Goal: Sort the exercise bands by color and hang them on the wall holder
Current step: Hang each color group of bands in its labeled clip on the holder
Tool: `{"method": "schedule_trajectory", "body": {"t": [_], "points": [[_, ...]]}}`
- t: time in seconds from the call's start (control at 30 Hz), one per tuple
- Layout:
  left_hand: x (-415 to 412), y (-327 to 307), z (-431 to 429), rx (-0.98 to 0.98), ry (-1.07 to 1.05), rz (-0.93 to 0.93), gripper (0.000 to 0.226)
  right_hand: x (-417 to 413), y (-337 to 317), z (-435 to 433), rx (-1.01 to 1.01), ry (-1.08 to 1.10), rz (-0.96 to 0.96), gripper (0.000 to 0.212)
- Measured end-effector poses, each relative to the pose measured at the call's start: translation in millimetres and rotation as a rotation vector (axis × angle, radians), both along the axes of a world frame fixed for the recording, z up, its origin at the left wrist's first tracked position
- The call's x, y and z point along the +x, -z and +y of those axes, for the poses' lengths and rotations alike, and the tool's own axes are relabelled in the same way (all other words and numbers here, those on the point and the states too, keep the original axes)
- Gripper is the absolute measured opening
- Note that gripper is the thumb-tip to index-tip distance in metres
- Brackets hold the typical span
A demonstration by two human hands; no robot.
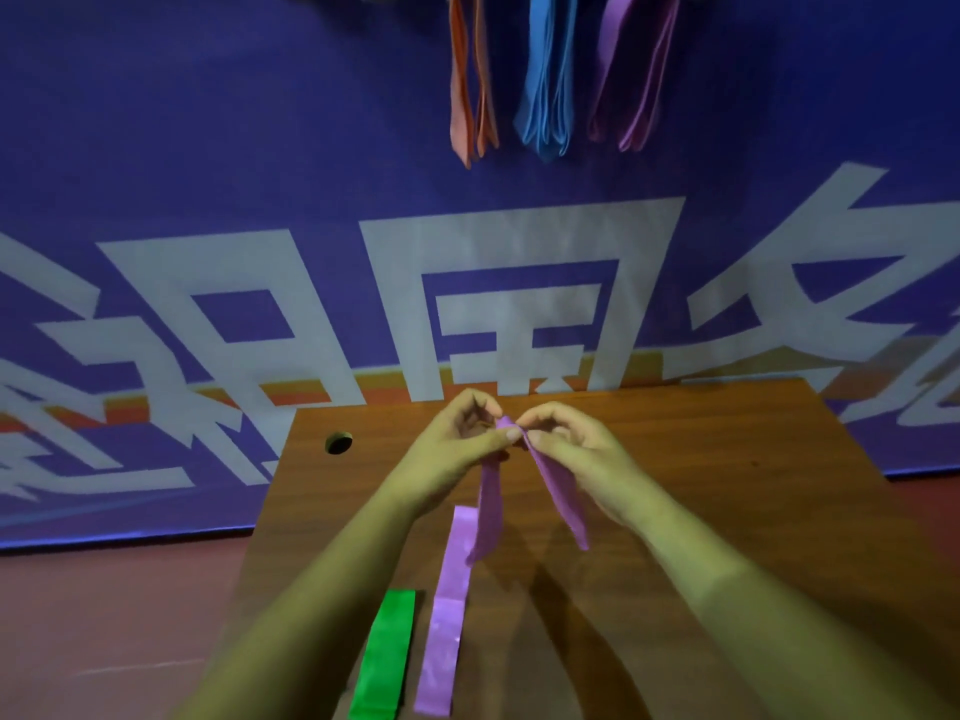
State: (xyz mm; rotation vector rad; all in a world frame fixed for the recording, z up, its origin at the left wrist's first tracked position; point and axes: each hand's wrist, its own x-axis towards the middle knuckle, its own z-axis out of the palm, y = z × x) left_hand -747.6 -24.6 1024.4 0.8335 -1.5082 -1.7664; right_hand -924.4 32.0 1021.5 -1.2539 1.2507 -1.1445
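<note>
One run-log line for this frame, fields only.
left hand: pinches held purple band | right hand: pinches same band | table: flat purple band, green band | wall: orange bands, blue bands, hung purple bands

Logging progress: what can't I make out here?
Head view:
The wall holder: cut off by top edge, above orange bands, blue bands, hung purple bands.
Count per bunch: blurred.
Near end of green band: past bottom edge.
Top of held purple band: partly hidden by left hand, right hand.

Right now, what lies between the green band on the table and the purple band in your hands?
In the head view, a second purple band lies flat on the table between the green band and the held purple band.
</note>
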Motion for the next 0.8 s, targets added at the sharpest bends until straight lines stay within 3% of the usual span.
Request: {"method": "schedule_trajectory", "body": {"t": [0.1, 0.23, 0.37, 0.5, 0.6, 0.8], "points": [[-10, -19, -2, -0.028, -0.043, 0.022, 0.035, -9, -20, 0, -0.076, -0.032, -0.031, 0.021], [-25, -47, -9, -0.114, -0.041, 0.010, 0.035, -26, -47, -4, -0.171, -0.030, 0.103, 0.025], [-40, -87, -22, -0.286, -0.041, -0.108, 0.037, -44, -82, -14, -0.307, 0.042, 0.221, 0.021], [-56, -138, -42, -0.462, -0.018, -0.196, 0.037, -57, -126, -28, -0.364, 0.084, 0.207, 0.015], [-67, -175, -56, -0.554, 0.030, -0.198, 0.029, -67, -158, -38, -0.419, 0.119, 0.230, 0.012], [-77, -224, -75, -0.724, 0.205, -0.324, 0.035, -100, -214, -50, -0.537, 0.179, 0.299, 0.006]]}}
